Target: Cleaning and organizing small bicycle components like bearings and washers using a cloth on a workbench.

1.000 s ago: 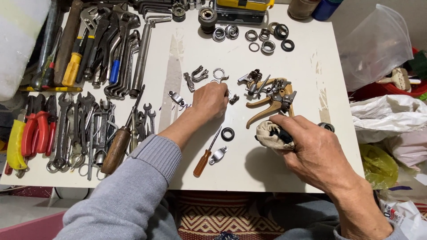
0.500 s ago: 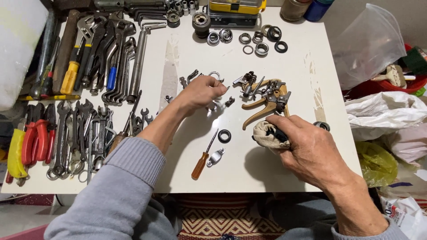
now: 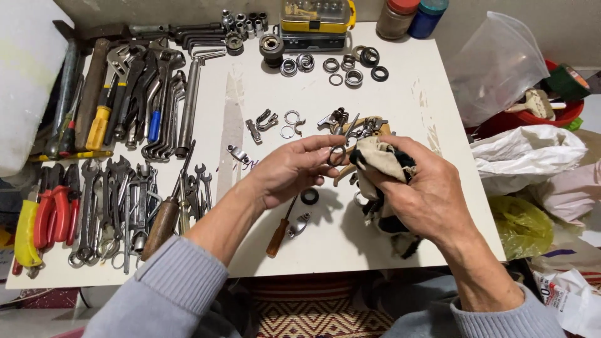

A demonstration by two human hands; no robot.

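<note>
Head view. The left hand (image 3: 285, 178) is pinching a small metal clip-like part (image 3: 336, 152) between thumb and fingertips, holding it above the white table (image 3: 400, 100), just in front of the cluster of similar metal fittings (image 3: 350, 122). The left grip is nearly closed, open only as far as the thin part demands; the remaining fingers are curling loosely beneath. The right hand (image 3: 426, 194) is clenching a stained, cream-and-black rag (image 3: 382, 159), its bunched end touching or almost touching the part; the rag's tail is hanging down toward the table edge.

Risks, as judged from this arrangement: the part is small and is being held by fingertips alone, so pressure from the rag is likely to twist it out of the pinch. A dropped part could be bouncing among the loose rings (image 3: 292, 117) and the black rubber washer (image 3: 309, 196) lying directly below, where it would be hard to tell apart, or rolling off the near edge onto the patterned floor covering (image 3: 300, 313). The trailing rag is also hanging close to the wooden-handled screwdriver (image 3: 280, 228) and the small bracket (image 3: 298, 225) beside it, and could be dragging these along. Whether the part carries sharp edges cannot be told.
</note>
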